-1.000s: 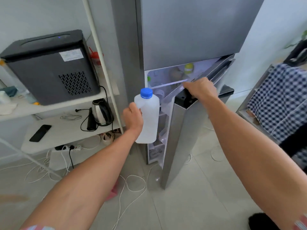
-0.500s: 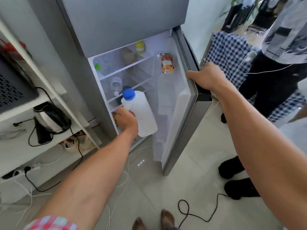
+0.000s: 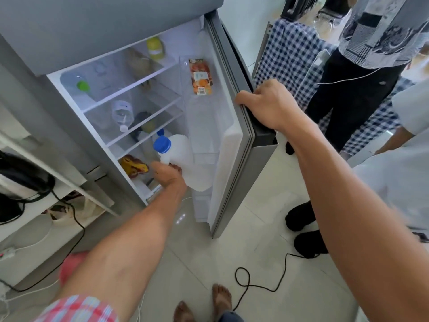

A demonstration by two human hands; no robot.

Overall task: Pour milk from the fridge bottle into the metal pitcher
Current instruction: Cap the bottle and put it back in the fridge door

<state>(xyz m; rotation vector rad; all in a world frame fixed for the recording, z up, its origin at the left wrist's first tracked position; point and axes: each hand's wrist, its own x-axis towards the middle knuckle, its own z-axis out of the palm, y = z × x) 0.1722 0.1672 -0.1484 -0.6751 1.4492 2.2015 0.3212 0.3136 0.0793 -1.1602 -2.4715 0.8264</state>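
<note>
Below, our left hand grips the white milk bottle with its blue cap, tilted at the fridge's lower shelf beside the door bins. Our right hand curls over the top edge of the open fridge door.

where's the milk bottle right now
In the head view the milk bottle sits low at the open fridge's mouth, gripped by the left hand, just right of a yellow packet on the bottom shelf and beside the door's inner bins.
</note>
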